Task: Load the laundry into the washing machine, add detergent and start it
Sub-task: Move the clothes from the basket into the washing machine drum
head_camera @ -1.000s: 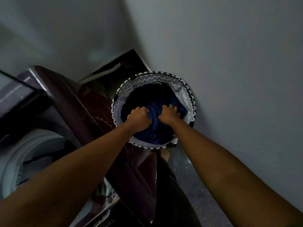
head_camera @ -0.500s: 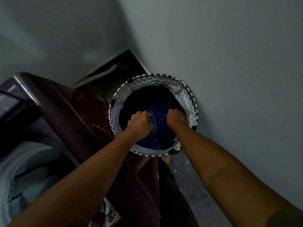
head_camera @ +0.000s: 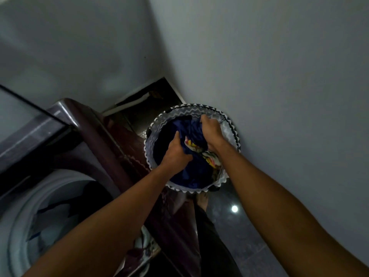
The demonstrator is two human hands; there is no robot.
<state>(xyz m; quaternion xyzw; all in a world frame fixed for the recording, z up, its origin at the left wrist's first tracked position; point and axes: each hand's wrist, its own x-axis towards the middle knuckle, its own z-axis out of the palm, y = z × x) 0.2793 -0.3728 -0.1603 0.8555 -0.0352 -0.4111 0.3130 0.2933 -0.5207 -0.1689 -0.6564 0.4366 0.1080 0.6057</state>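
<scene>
A round laundry basket (head_camera: 232, 127) with a white zigzag rim stands on the floor against the right wall. It holds dark blue clothes (head_camera: 191, 172) and a light patterned piece (head_camera: 211, 159). My left hand (head_camera: 175, 154) grips the blue fabric at the basket's near left. My right hand (head_camera: 211, 132) grips the same bundle higher up, towards the far rim, and the bundle is lifted a little. The top-loading washing machine (head_camera: 103, 140), dark maroon, stands to the left with its white drum (head_camera: 26, 212) uncovered and some clothes inside.
The machine's raised lid (head_camera: 30, 124) stands at the far left. Grey walls meet in the corner behind the basket. My dark trouser leg and foot (head_camera: 203, 202) stand on the glossy dark floor (head_camera: 235, 220) between machine and wall.
Both hands have pulled the blue bundle upward in the basket. My right hand has moved towards the far rim, and a patterned piece now shows between the hands.
</scene>
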